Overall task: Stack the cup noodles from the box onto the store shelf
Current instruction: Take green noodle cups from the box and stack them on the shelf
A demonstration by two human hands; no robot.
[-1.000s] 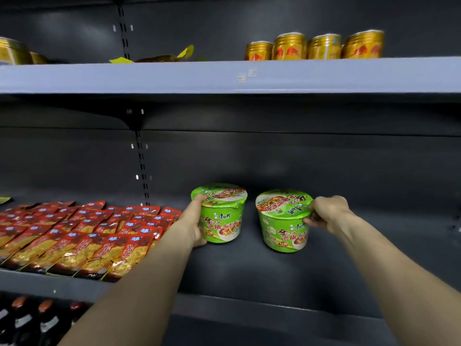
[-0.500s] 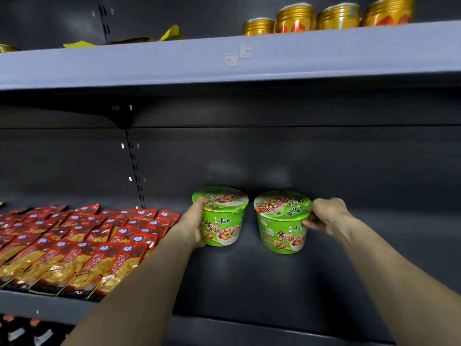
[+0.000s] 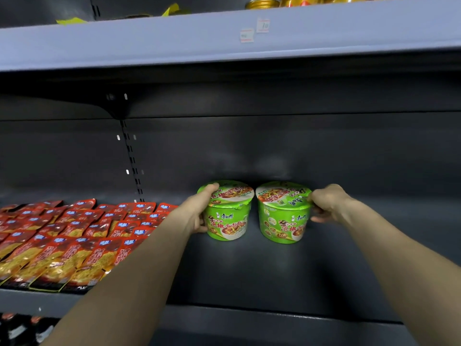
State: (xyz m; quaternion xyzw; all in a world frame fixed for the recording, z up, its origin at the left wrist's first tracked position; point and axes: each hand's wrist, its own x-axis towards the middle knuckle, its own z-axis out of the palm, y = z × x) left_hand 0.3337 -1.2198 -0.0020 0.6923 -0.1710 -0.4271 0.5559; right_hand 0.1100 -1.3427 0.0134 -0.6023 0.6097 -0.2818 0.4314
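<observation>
Two green cup noodles stand upright side by side near the back of the dark shelf point(image 3: 274, 275), almost touching. My left hand point(image 3: 197, 213) grips the left cup point(image 3: 228, 216) from its left side, thumb over the lid's rim. My right hand point(image 3: 326, 203) holds the right cup point(image 3: 283, 216) at its right edge, fingers curled round the rim. The box is out of view.
Rows of red and yellow snack packets point(image 3: 74, 236) lie on the same shelf to the left. The grey shelf above point(image 3: 224, 33) carries gold cans point(image 3: 262, 2) and two price tags. Bare shelf stretches to the right of the cups.
Both cups have been pushed further back on the shelf and closer together, with my hands still on them. The camera has tilted down and moved nearer.
</observation>
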